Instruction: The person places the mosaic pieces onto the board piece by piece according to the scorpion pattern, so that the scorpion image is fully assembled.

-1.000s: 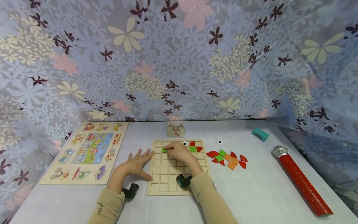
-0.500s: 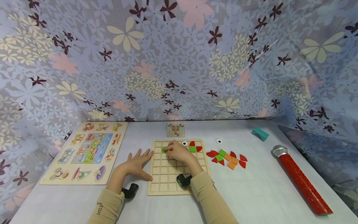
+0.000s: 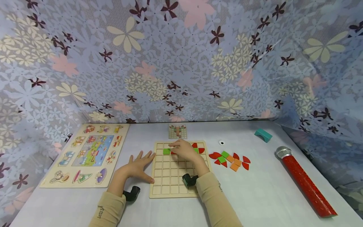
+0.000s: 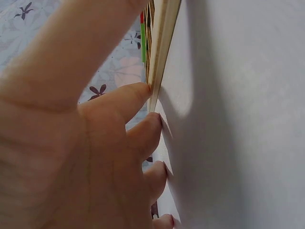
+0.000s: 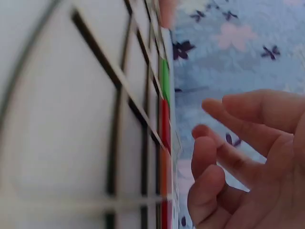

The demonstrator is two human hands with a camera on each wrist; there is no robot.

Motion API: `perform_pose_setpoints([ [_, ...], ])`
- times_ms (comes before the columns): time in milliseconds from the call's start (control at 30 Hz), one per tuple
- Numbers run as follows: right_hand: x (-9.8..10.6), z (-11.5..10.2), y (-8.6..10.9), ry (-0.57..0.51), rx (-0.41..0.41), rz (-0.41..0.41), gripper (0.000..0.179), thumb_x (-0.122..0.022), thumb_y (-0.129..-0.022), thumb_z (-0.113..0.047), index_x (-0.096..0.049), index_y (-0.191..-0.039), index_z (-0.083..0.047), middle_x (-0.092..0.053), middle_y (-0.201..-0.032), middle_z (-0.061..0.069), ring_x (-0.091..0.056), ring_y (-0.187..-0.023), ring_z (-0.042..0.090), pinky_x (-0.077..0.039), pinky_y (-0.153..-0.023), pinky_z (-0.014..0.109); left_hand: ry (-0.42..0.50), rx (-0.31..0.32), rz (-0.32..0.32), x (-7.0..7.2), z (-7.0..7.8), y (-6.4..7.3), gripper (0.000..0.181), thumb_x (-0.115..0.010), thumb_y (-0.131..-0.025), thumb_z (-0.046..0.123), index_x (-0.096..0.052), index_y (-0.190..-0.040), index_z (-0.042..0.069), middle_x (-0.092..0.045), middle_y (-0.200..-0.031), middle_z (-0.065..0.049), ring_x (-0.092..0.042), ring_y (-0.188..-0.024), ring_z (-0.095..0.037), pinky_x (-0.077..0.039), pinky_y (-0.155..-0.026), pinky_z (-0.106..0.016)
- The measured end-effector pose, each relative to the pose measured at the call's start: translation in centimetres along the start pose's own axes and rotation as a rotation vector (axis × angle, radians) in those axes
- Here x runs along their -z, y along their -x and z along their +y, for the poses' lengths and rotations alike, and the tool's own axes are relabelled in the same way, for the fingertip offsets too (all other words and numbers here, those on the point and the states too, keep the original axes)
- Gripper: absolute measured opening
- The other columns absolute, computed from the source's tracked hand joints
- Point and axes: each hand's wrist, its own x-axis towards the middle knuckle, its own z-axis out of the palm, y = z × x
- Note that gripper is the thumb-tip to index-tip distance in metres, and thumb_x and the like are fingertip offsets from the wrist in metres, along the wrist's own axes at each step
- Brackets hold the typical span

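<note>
A wooden grid board (image 3: 166,181) lies on the table. My left hand (image 3: 139,167) is spread at its left side, thumb and index fingertips right at the board's edge. Above the upper rows of cells hovers my right hand (image 3: 185,150), its fingers loosely bent with nothing between them in the right wrist view. Just left of its fingertips a green square (image 3: 166,151) sits in a cell, with a red piece (image 3: 173,153) partly showing beside it. Red quarter-round pieces (image 3: 201,150) and another green square (image 3: 196,150) are set at the upper right, partly covered by the hand.
Loose red, green and orange pieces (image 3: 234,166) lie right of the board, with an eye disc (image 3: 221,142) behind them. A pattern card (image 3: 177,131) lies beyond the board. At left is a picture puzzle (image 3: 69,166); at right, a teal arch block (image 3: 263,135) and red microphone (image 3: 307,183).
My right hand has come off the green square and red piece and shifted slightly right, uncovering them and hiding the eye disc on the board. The left hand stays in place.
</note>
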Motion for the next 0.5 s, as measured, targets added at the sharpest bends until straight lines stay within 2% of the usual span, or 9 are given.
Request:
perform_pose_setpoints([
  [167, 1.8, 0.9, 0.2, -0.068, -0.033, 0.023, 0.031, -0.055, -0.091, -0.016, -0.063, -0.121, -0.014, -0.059, -0.119, 0.010, -0.048, -0.119, 0.031, -0.044, -0.091, 0.047, 0.006, 0.004, 0.001, 0.0, 0.0, 0.0, 0.107, -0.083, -0.063, 0.038, -0.024, -0.146, 0.005, -0.014, -0.152, -0.019, 0.002, -0.137, -0.046, 0.008, -0.101, -0.068],
  [367, 4.2, 2.3, 1.0, -0.158, -0.081, 0.059, 0.030, -0.052, -0.093, -0.016, -0.062, -0.121, -0.010, -0.058, -0.116, 0.013, -0.057, -0.089, 0.026, -0.048, -0.071, 0.038, 0.001, 0.006, 0.007, -0.1, 0.0, -0.2, 0.107, -0.083, -0.063, 0.038, -0.023, -0.146, 0.006, -0.014, -0.152, -0.018, 0.002, -0.137, -0.046, 0.008, -0.102, -0.068],
  [500, 5.3, 3.3, 1.5, -0.201, -0.098, 0.088, 0.029, -0.051, -0.094, -0.015, -0.061, -0.120, -0.008, -0.059, -0.114, 0.015, -0.057, -0.088, 0.028, -0.047, -0.071, 0.038, -0.002, 0.008, 0.007, -0.2, -0.1, -0.2, 0.107, -0.082, -0.063, 0.038, -0.023, -0.146, 0.006, -0.014, -0.152, -0.018, 0.002, -0.138, -0.045, 0.008, -0.102, -0.068],
])
